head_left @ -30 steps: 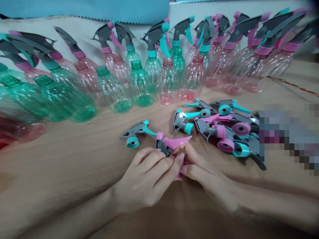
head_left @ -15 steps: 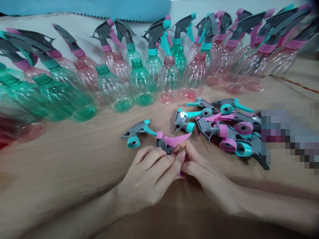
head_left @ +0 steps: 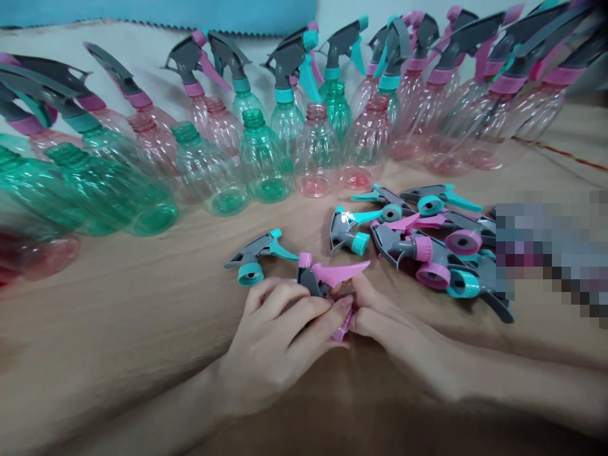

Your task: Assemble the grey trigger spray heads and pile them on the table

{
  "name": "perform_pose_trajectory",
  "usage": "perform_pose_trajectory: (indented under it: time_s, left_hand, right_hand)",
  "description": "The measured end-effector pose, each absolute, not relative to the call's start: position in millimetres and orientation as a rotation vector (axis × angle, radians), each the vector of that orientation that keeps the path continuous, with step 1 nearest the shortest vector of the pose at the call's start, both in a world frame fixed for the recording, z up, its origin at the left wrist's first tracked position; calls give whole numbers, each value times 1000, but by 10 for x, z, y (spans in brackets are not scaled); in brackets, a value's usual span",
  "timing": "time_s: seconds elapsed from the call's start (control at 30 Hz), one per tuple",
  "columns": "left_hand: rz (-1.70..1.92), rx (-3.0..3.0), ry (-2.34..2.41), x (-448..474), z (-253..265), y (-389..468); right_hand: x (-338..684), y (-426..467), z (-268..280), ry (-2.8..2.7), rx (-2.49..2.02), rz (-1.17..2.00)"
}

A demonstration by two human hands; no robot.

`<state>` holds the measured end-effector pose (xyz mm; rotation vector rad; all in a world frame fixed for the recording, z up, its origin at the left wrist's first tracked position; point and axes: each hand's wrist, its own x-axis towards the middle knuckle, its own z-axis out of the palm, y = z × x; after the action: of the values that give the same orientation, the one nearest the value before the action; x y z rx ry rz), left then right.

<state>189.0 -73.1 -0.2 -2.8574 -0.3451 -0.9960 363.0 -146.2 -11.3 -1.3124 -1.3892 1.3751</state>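
My left hand (head_left: pixel 278 339) is wrapped around a grey and pink trigger spray head (head_left: pixel 308 278). Its pink nozzle and trigger (head_left: pixel 342 273) stick out above my fingers, and part of its pink collar (head_left: pixel 342 329) shows below them. From the other side, my right hand (head_left: pixel 380 310) pinches the same spray head just under the trigger. What lies between those fingertips is mostly hidden. A grey and teal spray head (head_left: pixel 256 253) rests on the table just beyond my left knuckles.
Several loose spray heads lie in a pile (head_left: pixel 422 247) to the right. Behind stand several uncapped green bottles (head_left: pixel 266 158) and pink bottles (head_left: pixel 317 152). Further back is a row of bottles with spray heads fitted (head_left: pixel 287 95). A twisted wire (head_left: pixel 560 152) lies at right.
The view has shifted slightly. My right fingers have moved a little away from the trigger's underside, and more of the pink collar shows. Both hands keep hold of the spray head.
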Motion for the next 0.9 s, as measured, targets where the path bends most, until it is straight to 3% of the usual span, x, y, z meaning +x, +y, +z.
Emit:
perform_pose_trajectory:
  time_s: [0.63, 0.9]
  left_hand:
    - [-984, -3090, -689, 1836, -40, -628]
    - [-969, -3058, -632, 1865, -44, -627]
  right_hand:
    - [3783, -1292, -168, -1280, -1246, 1176]
    - [3761, -1299, -141, -1494, -1274, 1054]
